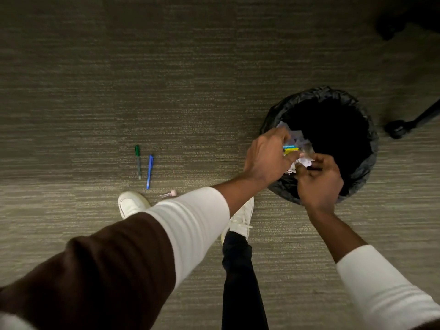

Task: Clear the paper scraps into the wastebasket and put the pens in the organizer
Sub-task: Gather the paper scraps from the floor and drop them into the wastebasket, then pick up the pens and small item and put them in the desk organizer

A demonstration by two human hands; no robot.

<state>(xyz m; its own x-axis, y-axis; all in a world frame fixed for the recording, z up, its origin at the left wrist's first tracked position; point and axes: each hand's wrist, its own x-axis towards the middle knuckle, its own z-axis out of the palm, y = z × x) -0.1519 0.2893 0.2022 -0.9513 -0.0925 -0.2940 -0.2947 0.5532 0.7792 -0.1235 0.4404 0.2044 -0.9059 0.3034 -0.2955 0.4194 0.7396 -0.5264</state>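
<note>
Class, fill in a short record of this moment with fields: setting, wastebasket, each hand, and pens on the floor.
setting: grey striped carpet, seen from above
wastebasket: black-lined wastebasket, right of centre, near the person's feet
left hand: left hand over the basket's rim, gripping blue and yellow items among paper scraps
right hand: right hand over the rim, pinching the scraps
pens on floor: green pen and blue pen side by side, apart; a small pink pen nearer the white shoe
organizer: not in view
</note>
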